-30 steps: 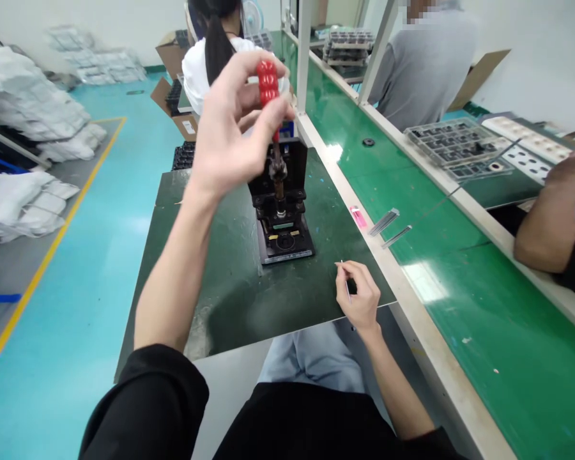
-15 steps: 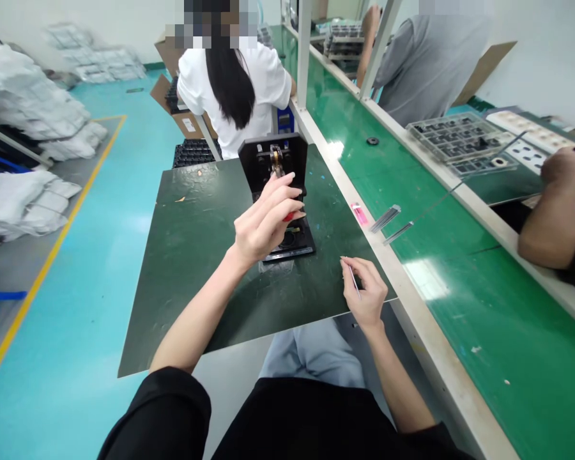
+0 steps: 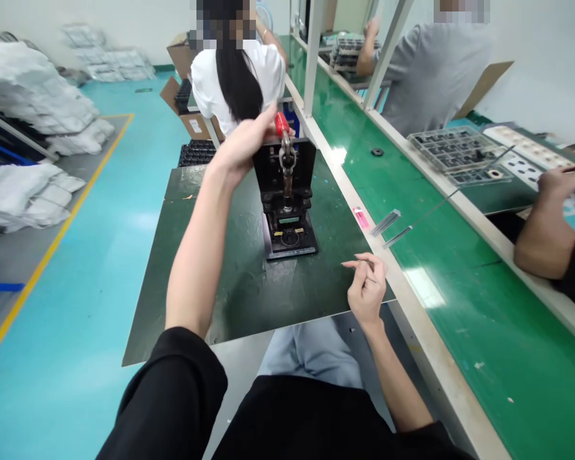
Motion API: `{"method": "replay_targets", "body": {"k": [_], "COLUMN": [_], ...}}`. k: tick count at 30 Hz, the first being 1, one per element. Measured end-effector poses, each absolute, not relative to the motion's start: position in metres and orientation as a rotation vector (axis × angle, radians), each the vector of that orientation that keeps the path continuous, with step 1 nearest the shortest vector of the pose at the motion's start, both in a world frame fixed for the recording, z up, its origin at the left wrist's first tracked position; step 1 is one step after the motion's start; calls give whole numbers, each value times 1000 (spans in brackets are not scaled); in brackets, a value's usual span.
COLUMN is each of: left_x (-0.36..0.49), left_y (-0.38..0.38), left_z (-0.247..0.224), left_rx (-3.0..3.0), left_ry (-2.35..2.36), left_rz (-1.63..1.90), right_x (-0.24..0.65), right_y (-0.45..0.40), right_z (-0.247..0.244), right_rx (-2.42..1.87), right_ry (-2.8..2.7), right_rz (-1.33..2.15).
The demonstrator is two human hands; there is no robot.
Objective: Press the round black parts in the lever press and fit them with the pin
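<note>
A black toggle-clamp fixture [image 3: 290,191] stands on the dark green work board [image 3: 206,255]. Its red lever handle [image 3: 282,124] points up, and my left hand [image 3: 246,144] is closed around it from behind; part of the fingers is hidden. On the fixture's base, a round black part [image 3: 290,237] lies under the raised clamp. My right hand [image 3: 368,291] is held over the board's near right edge, fingers curled around a thin metal tool [image 3: 370,278] that is mostly hidden. Whether it is a pair of tweezers or a plain pick, I cannot tell.
Right of the board runs a green conveyor bench [image 3: 426,255], with bundles of thin strips [image 3: 386,222] and a pink label [image 3: 360,217] on its pale rail. Farther off are a black ring [image 3: 377,152] and a parts tray [image 3: 453,147]. Co-workers sit ahead and right.
My left hand has swung the red handle up and away, and the base of the fixture now shows. My right hand stays near its place, its fingers turned and the tool less visible.
</note>
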State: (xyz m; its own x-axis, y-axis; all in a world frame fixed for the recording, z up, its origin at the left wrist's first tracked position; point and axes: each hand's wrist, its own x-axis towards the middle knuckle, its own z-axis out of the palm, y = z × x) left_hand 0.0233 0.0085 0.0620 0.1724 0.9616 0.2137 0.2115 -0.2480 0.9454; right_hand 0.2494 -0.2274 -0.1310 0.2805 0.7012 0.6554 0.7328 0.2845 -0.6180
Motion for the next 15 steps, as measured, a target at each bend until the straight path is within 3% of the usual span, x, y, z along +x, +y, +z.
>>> {"method": "replay_targets", "body": {"k": [3,7,15], "left_x": [1,-11,-4], "left_y": [-6,-46,-62], "left_z": [-8,-88,-122], "left_rx": [1253,853,1086], "left_ry": [987,1096,1298], "left_rz": [1482,1529,1473], "right_x": [249,230,168], "right_y": [-223,-203,-153], "right_z": [-126,-110,-81], "right_rx": [-1360,-1327,-1854], "right_ry": [-1511,-1690,-1993], "right_rz": [-17,101,89]}}
